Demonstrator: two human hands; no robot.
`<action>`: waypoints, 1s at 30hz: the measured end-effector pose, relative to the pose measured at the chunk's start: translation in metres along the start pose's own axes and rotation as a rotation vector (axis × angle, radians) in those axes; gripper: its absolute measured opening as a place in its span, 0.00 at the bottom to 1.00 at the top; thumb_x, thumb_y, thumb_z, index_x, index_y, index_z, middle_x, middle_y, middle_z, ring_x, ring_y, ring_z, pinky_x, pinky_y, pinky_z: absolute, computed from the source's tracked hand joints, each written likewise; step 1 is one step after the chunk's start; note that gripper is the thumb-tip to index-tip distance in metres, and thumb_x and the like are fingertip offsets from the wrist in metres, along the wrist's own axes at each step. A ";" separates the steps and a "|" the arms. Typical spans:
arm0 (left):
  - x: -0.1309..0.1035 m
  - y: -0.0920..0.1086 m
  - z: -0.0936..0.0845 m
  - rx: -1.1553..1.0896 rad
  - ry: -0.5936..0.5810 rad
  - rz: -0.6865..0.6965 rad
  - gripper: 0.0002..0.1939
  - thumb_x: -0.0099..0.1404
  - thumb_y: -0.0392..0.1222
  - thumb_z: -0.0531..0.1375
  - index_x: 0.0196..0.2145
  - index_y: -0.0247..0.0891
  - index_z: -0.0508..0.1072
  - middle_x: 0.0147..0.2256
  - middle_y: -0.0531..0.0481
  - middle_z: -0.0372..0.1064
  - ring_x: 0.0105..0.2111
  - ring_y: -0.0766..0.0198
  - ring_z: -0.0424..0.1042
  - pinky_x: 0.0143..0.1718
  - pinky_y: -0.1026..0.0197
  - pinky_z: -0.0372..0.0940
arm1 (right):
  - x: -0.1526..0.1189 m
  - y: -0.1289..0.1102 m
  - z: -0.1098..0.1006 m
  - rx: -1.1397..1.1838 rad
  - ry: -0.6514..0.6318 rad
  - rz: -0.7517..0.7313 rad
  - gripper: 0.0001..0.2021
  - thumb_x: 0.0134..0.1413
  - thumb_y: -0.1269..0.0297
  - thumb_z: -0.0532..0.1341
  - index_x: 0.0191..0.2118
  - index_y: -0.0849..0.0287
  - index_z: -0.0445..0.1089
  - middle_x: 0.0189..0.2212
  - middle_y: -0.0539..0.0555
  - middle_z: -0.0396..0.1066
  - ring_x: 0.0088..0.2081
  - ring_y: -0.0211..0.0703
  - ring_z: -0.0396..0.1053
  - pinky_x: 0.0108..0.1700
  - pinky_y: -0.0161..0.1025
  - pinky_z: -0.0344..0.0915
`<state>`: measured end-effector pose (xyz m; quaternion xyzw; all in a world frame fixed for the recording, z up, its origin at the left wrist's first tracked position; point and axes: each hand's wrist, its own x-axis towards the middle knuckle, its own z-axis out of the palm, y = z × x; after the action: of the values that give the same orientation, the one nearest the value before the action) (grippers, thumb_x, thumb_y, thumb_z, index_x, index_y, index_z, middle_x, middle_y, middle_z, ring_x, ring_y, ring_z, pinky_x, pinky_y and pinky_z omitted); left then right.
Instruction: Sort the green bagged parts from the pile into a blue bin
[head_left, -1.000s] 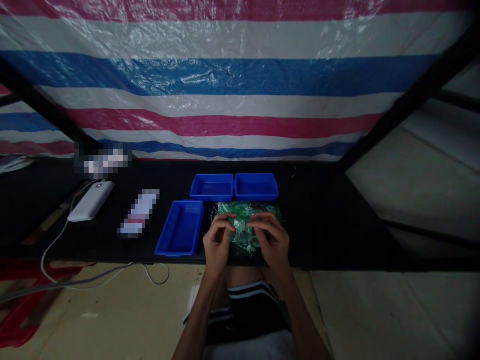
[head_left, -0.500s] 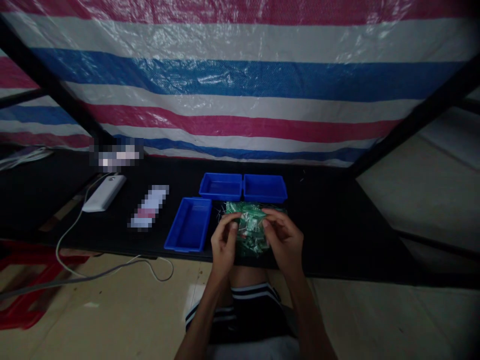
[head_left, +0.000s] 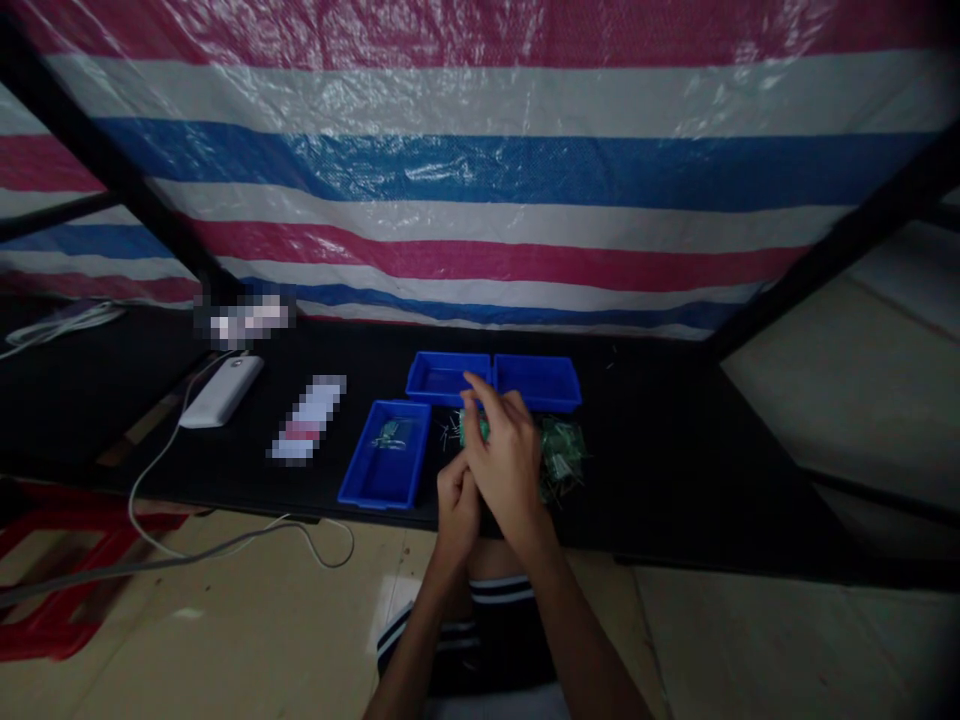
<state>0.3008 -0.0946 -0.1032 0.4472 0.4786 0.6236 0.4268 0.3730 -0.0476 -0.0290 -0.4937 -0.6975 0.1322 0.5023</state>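
My right hand (head_left: 504,450) is stretched forward and to the left, over the black tabletop, its finger and thumb tips apart with nothing visible between them. Below it, close against its side, my left hand (head_left: 457,500) has its fingers curled in; whatever they hold is hidden. A green piece (head_left: 472,428) partly shows under my right hand, beside thin loose pins (head_left: 445,432). To the right lies a heap of green plastic packets with thin pins (head_left: 562,455). One small clear-green packet (head_left: 391,433) rests in the left blue tray (head_left: 382,485).
Two more blue trays, a middle one (head_left: 442,377) and a right one (head_left: 537,382), stand behind my hands. Farther left are a blurred-out flat item (head_left: 307,420) and a white device (head_left: 223,392) with a cable. A striped sheet (head_left: 487,170) hangs behind the table.
The green packet that was between both hands is out of them; a packet now lies in the left tray. My right hand has crossed leftward over my left, uncovering the heap.
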 end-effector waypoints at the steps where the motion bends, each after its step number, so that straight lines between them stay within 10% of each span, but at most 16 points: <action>1: 0.000 0.001 0.000 -0.001 -0.025 0.006 0.17 0.71 0.49 0.59 0.30 0.37 0.79 0.25 0.51 0.73 0.28 0.60 0.70 0.32 0.61 0.64 | -0.004 0.010 -0.008 -0.062 0.031 0.019 0.15 0.70 0.68 0.57 0.57 0.54 0.76 0.42 0.57 0.81 0.43 0.50 0.73 0.49 0.48 0.69; 7: -0.001 0.001 0.000 -0.014 -0.078 0.026 0.18 0.75 0.44 0.54 0.30 0.38 0.78 0.23 0.53 0.67 0.25 0.65 0.66 0.31 0.63 0.59 | -0.057 0.062 -0.054 -0.218 0.023 0.052 0.05 0.67 0.66 0.63 0.45 0.56 0.76 0.36 0.53 0.77 0.39 0.47 0.71 0.45 0.43 0.67; 14: -0.001 -0.004 -0.001 -0.021 -0.065 0.042 0.16 0.75 0.43 0.55 0.31 0.38 0.76 0.25 0.53 0.69 0.24 0.66 0.64 0.29 0.64 0.59 | -0.118 0.069 -0.058 -0.277 -0.012 0.048 0.07 0.67 0.66 0.64 0.49 0.56 0.75 0.29 0.49 0.68 0.34 0.43 0.67 0.43 0.40 0.66; 30: -0.002 -0.002 0.000 0.023 -0.067 0.030 0.16 0.75 0.42 0.55 0.31 0.38 0.76 0.26 0.53 0.71 0.24 0.67 0.65 0.28 0.65 0.59 | -0.135 0.080 -0.060 -0.444 -0.019 0.002 0.24 0.63 0.52 0.68 0.59 0.61 0.72 0.32 0.52 0.68 0.34 0.45 0.69 0.46 0.47 0.69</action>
<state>0.3010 -0.0961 -0.1058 0.4794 0.4644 0.6092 0.4282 0.4682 -0.1394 -0.1328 -0.5917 -0.7137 -0.0195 0.3743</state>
